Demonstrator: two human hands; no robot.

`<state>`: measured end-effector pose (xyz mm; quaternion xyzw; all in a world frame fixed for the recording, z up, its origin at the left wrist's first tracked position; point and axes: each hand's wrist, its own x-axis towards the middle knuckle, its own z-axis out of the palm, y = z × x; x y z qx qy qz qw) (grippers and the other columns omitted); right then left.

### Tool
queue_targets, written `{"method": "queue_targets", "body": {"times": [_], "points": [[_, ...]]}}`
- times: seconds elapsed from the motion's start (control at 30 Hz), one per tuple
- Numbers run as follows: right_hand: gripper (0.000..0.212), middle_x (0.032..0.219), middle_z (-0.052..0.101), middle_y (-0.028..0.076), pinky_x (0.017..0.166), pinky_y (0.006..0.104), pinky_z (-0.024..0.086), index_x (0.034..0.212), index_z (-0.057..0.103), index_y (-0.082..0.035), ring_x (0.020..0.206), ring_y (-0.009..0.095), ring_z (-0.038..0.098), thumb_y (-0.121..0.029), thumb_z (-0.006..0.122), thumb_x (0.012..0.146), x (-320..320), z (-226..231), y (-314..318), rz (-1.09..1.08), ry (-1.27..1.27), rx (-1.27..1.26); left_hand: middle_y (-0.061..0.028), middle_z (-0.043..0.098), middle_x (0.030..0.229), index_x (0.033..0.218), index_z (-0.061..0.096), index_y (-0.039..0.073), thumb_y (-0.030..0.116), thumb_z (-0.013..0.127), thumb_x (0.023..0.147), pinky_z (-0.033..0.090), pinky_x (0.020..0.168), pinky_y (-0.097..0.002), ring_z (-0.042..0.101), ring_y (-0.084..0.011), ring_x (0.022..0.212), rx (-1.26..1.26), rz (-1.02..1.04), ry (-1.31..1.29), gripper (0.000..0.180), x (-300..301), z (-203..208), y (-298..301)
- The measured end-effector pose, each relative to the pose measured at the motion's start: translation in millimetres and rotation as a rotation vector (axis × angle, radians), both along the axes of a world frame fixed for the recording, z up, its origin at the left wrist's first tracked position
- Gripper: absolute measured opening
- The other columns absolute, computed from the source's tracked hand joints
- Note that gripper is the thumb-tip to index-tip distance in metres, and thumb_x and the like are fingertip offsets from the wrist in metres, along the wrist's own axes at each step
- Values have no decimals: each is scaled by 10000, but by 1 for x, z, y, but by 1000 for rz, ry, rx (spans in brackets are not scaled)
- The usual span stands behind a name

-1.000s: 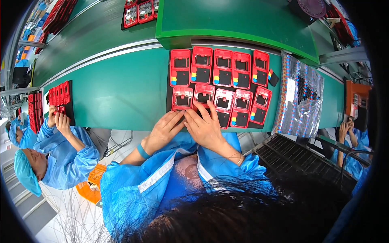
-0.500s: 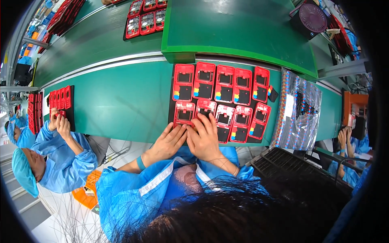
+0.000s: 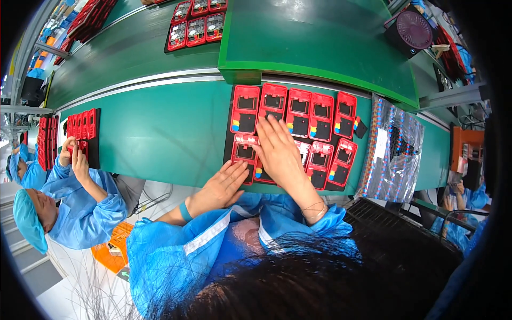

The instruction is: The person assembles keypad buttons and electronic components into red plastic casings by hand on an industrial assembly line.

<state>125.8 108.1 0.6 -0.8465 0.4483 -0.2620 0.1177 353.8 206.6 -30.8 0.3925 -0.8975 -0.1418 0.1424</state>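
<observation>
Head view: both hands (image 3: 277, 154) flat on 10 red framed units (image 3: 298, 112).

A crinkled, shiny transparent bag (image 3: 393, 149) with dotted edges lies at the green bench's right end.

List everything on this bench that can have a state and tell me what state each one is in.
Left hand: flat, fingers spread at the near bench edge, holding nothing.
Right hand: flat, palm down on the red parts.
Red parts: two rows, lying face up on a black tray.
Silvery bag: lying flat right of the tray.
Fan: standing on the raised platform; spinning cannot be told.
</observation>
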Motion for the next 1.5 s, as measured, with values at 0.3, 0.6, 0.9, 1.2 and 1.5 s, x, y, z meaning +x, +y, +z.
{"method": "queue_targets", "body": {"times": [0.3,0.6,0.9,1.2,1.5], "points": [[503,1434,638,184,1256,525,312,1384,625,40,1377,332,574,-290,648,1005,8,-10,-19,-37,169,-15,-219,491,1580,1502,490,-49,219,731,927,168,1287,-631,425,-368,1511,-44,151,-28,679,7,27,-99],[503,1300,676,270,1240,548,338,1226,676,113,1291,398,620,-315,680,961,21,-9,-24,-42,252,-97,-155,471,1620,1527,502,-3,405,688,964,135,1268,-686,329,-300,1578,-103,159,-161,720,6,16,-104],[688,1537,534,248,1268,579,253,1452,540,82,1467,383,480,-392,689,976,14,-15,3,-24,230,42,-158,489,1611,1503,547,27,339,740,944,148,1292,-631,355,-321,1568,-113,166,33,669,9,-1,-96],[506,1516,531,257,1185,497,391,1488,529,21,1405,424,505,-149,647,1027,-83,4,39,-308,-248,42,-288,274,1686,1632,241,-53,397,638,1027,125,1291,-626,191,-431,1606,-18,422,175,852,7,-6,-62],[473,1407,581,265,1121,492,431,1442,547,35,1288,435,555,-285,562,1096,-159,-4,78,-691,71,149,-317,360,1618,1614,269,-81,296,704,1001,255,1278,-524,314,-457,1542,81,460,422,841,-11,-13,-42]]}}
